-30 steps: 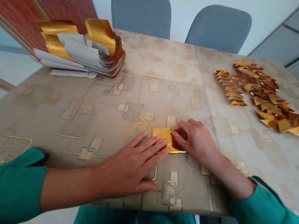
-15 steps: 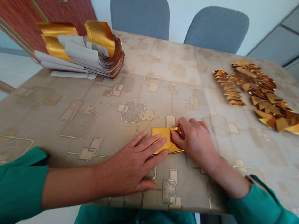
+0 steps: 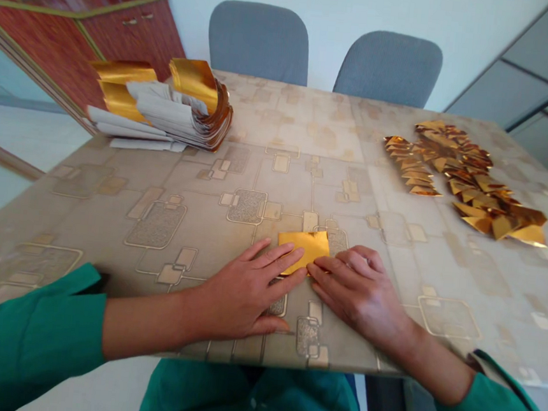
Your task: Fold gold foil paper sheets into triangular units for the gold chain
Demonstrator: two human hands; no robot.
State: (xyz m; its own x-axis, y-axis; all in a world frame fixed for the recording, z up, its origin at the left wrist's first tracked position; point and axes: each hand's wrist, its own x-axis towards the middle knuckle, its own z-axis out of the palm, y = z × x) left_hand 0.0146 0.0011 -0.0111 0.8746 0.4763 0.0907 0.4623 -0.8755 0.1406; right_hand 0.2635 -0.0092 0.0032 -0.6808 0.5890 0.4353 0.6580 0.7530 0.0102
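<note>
A small folded sheet of gold foil paper lies on the patterned tablecloth in front of me. My left hand rests flat, fingers spread, its fingertips holding the sheet's left side down. At the lower right corner of the sheet is my right hand, with fingers drawn together and pressed on the edge. Its fingertips nearly meet those of the left hand. The underside of the sheet and part of its lower edge are hidden.
At the back left stands a thick bent stack of gold and grey-white paper sheets. Several folded gold foil pieces are heaped at the right. Two grey chairs stand behind the table, and a reddish wooden cabinet is at the far left.
My right hand has moved from the sheet's upper right edge down to its lower right corner. The sheet's right side is now folded over flat. The left hand has stayed on it.
</note>
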